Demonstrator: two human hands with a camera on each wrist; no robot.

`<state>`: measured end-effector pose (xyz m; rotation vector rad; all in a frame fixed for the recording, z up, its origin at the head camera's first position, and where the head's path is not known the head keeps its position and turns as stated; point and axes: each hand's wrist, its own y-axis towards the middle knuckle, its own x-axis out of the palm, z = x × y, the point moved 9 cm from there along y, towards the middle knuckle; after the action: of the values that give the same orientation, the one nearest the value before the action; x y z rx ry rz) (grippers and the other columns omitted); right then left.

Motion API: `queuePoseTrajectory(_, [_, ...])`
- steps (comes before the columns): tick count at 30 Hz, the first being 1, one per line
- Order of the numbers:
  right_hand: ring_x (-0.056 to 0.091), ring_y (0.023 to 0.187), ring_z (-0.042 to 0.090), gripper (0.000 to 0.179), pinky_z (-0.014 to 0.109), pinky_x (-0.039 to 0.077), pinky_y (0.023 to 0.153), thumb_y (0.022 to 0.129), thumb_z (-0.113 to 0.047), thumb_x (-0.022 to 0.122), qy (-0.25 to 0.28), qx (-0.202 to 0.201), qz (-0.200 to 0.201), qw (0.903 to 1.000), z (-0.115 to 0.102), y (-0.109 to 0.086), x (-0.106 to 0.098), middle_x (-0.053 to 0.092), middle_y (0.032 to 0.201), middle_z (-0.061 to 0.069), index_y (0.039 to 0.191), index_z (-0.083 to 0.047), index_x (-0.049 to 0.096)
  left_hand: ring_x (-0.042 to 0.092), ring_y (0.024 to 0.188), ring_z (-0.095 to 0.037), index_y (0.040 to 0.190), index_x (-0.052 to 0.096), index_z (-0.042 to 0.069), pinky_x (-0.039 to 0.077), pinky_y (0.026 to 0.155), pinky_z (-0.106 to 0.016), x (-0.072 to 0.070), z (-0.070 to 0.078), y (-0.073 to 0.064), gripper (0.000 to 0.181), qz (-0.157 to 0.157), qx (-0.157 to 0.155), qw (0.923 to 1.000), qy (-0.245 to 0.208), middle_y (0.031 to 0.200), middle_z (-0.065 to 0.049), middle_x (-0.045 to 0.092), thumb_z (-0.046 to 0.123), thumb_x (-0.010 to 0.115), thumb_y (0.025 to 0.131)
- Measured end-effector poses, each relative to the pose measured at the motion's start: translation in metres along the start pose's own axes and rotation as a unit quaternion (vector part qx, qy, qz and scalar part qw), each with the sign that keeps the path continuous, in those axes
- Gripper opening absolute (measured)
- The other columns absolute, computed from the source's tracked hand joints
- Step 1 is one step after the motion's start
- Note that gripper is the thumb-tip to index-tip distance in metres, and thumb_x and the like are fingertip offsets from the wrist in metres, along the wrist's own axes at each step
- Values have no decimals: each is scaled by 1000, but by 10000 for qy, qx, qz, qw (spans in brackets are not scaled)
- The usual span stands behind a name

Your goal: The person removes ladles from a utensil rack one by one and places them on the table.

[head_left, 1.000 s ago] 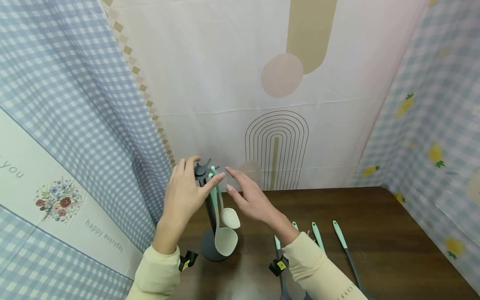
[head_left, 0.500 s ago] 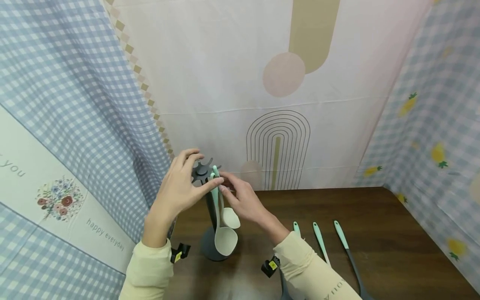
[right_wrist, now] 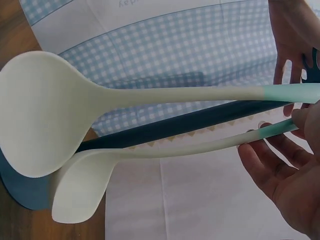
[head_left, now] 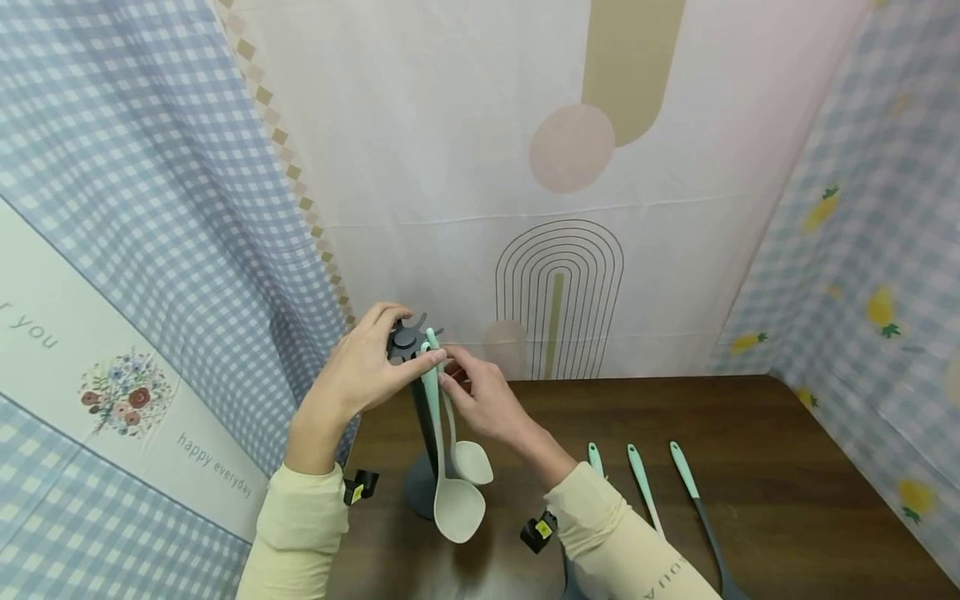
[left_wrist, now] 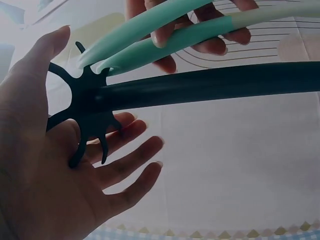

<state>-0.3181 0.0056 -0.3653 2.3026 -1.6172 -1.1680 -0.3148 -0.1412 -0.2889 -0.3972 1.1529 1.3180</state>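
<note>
In the head view, a dark utensil stand has a hooked top (head_left: pixel 406 337) and a round base (head_left: pixel 418 492). Two cream ladles with mint handles hang at its right: a nearer ladle (head_left: pixel 459 510) and a farther ladle (head_left: pixel 472 463), both tilted away from the pole (left_wrist: pixel 215 87). My left hand (head_left: pixel 356 375) is spread about the stand's top, its thumb reaching toward the handle tips. In the left wrist view, its fingers (left_wrist: pixel 132 162) are fairly straight beneath the hooks. My right hand (right_wrist: pixel 295 185) pinches the farther ladle's mint handle (right_wrist: pixel 277 128) between thumb and fingers.
Several mint-handled utensils lie on the brown table at the right, among them one with a dark shaft (head_left: pixel 693 492) and one with a pale shaft (head_left: pixel 641 475). A patterned white cloth (head_left: pixel 450 275) hangs behind, with a blue checked curtain (head_left: pixel 172 192) at the left.
My right hand has come left and taken the farther ladle's handle. Both ladle bowls have swung right and toward me, away from the pole. My left hand has shifted slightly about the stand's top.
</note>
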Motion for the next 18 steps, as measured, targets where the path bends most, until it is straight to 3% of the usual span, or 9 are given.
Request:
queuePoseTrajectory(7, [71,97,17,35,36,59,87,110,-17,59,-22,52,9,10000,2,-1,-6,73,108,6,145,-14,59,62,119,-29,147,53,13,52,96,-52,5,-1,1,85,-146,-135,9998,-87,147,-5,52,75,65,92])
queuePoseTrajectory(18, [73,93,17,34,34,59,78,110,-21,62,-109,203,12,9997,5,-2,-15,74,108,4,144,-16,60,62,115,-28,145,54,15,52,93,-50,7,2,2,83,-73,-152,9997,-181,144,-3,53,76,67,90])
